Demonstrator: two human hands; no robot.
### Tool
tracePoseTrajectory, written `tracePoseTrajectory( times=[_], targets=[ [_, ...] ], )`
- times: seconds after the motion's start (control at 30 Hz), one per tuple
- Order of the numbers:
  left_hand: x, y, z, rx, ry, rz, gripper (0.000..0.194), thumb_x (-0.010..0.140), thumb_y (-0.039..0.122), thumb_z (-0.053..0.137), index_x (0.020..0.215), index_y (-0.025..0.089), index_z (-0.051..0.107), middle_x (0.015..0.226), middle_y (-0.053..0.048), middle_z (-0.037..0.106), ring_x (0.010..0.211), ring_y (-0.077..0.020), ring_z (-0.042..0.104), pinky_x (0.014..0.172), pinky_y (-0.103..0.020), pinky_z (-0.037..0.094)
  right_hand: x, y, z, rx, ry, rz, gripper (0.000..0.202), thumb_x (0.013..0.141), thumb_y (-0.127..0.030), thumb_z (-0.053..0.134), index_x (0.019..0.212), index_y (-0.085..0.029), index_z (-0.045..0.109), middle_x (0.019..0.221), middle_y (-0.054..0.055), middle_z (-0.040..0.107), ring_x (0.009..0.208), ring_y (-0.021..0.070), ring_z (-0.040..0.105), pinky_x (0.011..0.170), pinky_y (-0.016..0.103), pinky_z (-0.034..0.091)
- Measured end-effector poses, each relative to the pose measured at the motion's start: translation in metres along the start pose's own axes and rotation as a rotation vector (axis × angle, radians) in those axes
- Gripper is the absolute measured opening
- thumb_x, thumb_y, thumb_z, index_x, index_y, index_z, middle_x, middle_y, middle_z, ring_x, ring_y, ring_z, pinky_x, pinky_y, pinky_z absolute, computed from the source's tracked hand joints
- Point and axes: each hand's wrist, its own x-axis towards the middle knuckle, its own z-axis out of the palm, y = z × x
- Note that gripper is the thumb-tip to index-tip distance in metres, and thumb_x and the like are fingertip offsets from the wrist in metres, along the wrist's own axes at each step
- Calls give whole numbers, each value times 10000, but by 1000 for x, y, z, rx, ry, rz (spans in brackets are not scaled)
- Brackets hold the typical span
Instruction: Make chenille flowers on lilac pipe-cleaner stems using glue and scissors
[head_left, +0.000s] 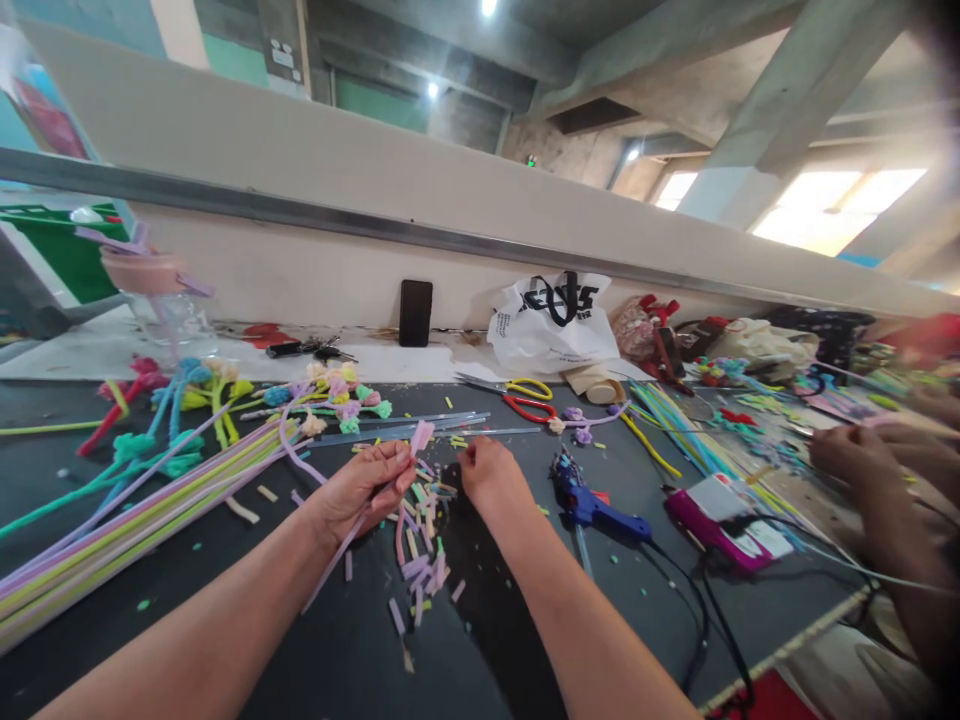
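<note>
My left hand (367,485) is closed, pinching a short pink-lilac fuzzy piece (421,437) that sticks up from the fingertips. A thin lilac pipe cleaner (334,567) runs down from under the same hand. My right hand (491,475) has its fingers curled down at the table, just right of a pile of short cut pipe cleaner pieces (424,575); whatever its fingertips may hold is hidden. Behind the hands lie clear glue sticks (397,432) and scissors (529,397) with red and yellow handles. A blue glue gun (592,510) rests right of my right hand.
Long pipe cleaners (150,520) and finished fuzzy flowers (360,400) lie left and behind. A phone (415,312), a white bag (555,325) and a lidded cup (161,300) stand along the back. A magenta power strip (724,525) with cables and a co-worker's hands (862,460) are right.
</note>
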Motion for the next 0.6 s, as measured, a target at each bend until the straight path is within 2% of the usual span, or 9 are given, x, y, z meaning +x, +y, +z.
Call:
tracePoseTrajectory(
  times=[0.1,0.23,0.33,0.43,0.5,0.6],
  targets=[
    [2,-1,0,1,0,-2,195,771,234,604,703,136,450,553,33,519,305,27,284,309,-88,161,4,8,3,-36,-26,39,124,768,-234,535,843,-157,597,894,151,628,778,249,624,642,320,413],
    [3,-3,-2,2,-6,-17,203,775,245,600,700,141,443,551,35,525,295,26,290,302,-98,149,1,14,4,8,-21,-9,84,767,-166,510,784,-172,592,860,112,635,751,215,621,625,289,403],
    [3,-5,-1,6,13,-28,200,779,245,594,699,139,444,558,38,526,294,29,287,301,-95,154,-1,17,1,113,13,-60,112,782,-150,476,796,-169,585,787,76,642,738,187,607,625,262,407],
    [3,-5,1,10,29,-51,198,779,259,592,705,143,450,545,48,514,276,27,257,280,-100,142,0,20,1,243,40,-110,211,780,-117,439,921,-174,585,734,31,643,687,150,597,627,237,427],
    [3,-5,3,8,37,-63,205,770,262,602,703,146,446,532,54,507,268,26,249,271,-99,142,0,22,4,321,59,-147,297,769,-93,414,989,-190,589,769,23,646,686,140,596,648,241,444],
    [2,-5,3,-8,22,-73,206,770,254,602,700,148,440,523,57,502,263,28,248,267,-93,147,0,24,10,465,70,-175,283,765,-117,405,908,-209,631,749,10,635,617,127,585,591,236,457]
  ],
)
